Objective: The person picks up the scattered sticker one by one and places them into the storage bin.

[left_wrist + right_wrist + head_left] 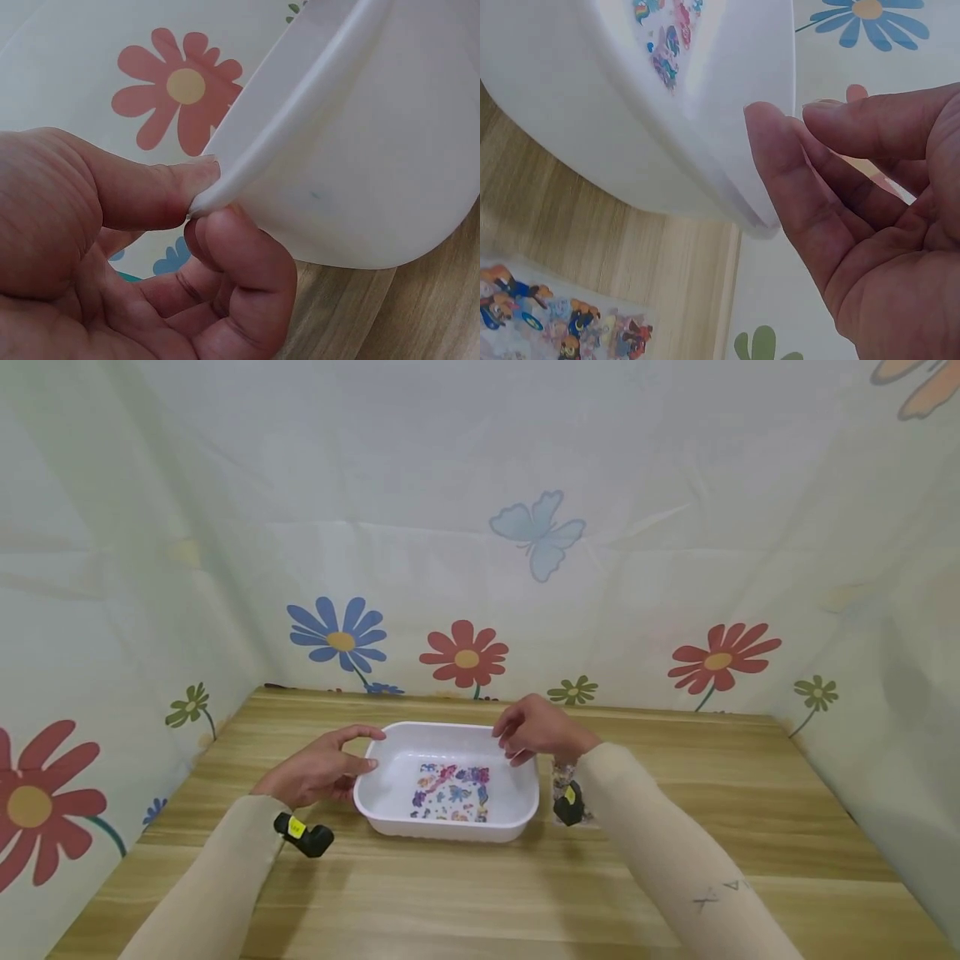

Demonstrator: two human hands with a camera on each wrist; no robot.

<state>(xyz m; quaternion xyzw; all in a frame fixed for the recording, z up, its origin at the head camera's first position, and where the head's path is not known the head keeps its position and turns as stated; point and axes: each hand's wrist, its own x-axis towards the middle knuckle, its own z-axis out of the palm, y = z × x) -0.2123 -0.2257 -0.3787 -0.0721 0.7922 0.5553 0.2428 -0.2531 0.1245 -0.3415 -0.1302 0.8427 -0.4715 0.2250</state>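
Note:
A white plastic basin (450,832) with rounded corners stands on the wooden table. Inside it, flat on the bottom, lies a sheet of colourful cartoon stickers (452,793). My left hand (318,770) pinches the basin's left rim between thumb and curled fingers; the left wrist view shows the rim (259,154) caught there. Over the back right corner hovers my right hand (546,731), its fingers loosely bent. In the right wrist view a small gap separates thumb and index fingertip (769,124), with nothing between them.
Right of the basin, partly beneath my right wrist, a second sticker sheet (562,319) lies on the table (420,893). Behind the table's back edge hangs a pale cloth (420,560) printed with flowers and a butterfly; it also encloses both sides.

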